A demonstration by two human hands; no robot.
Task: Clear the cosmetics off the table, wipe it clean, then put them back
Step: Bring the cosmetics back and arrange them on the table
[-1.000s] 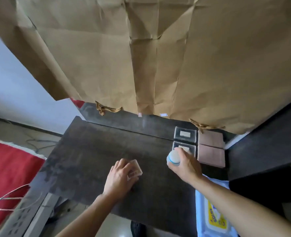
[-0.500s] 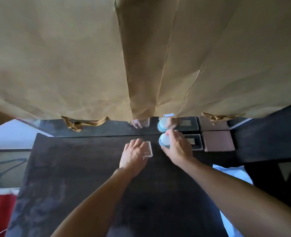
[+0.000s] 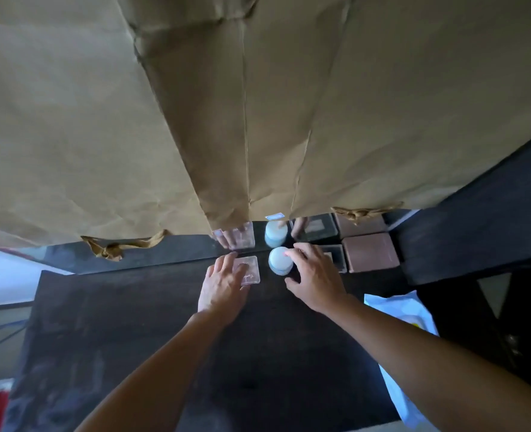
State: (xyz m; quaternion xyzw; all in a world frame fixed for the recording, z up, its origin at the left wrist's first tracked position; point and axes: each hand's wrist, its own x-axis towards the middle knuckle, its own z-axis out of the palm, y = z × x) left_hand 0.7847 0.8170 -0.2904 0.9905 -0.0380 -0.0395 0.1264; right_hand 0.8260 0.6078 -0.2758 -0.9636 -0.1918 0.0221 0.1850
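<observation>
The dark wooden table (image 3: 151, 338) runs up to a mirror strip at the back. A clear pinkish square compact (image 3: 251, 269) lies flat on it close to the mirror. My left hand (image 3: 222, 288) rests on it, fingers laid over its left half. Just to the right stands a small white jar with a pale blue base (image 3: 278, 260). My right hand (image 3: 318, 275) is spread beside it, fingertips touching the jar's top and right side, thumb apart from it.
A dark box (image 3: 337, 258) and a brown-pink square box (image 3: 370, 252) sit at the back right, the dark one partly behind my right hand. A white wet-wipe pack (image 3: 396, 310) lies off the right edge. Brown paper (image 3: 195, 120) hangs over the mirror.
Both hands moved forward to the table's back edge, carrying the compact and the jar. The jar now stands on the table and my right fingers have spread off it.
</observation>
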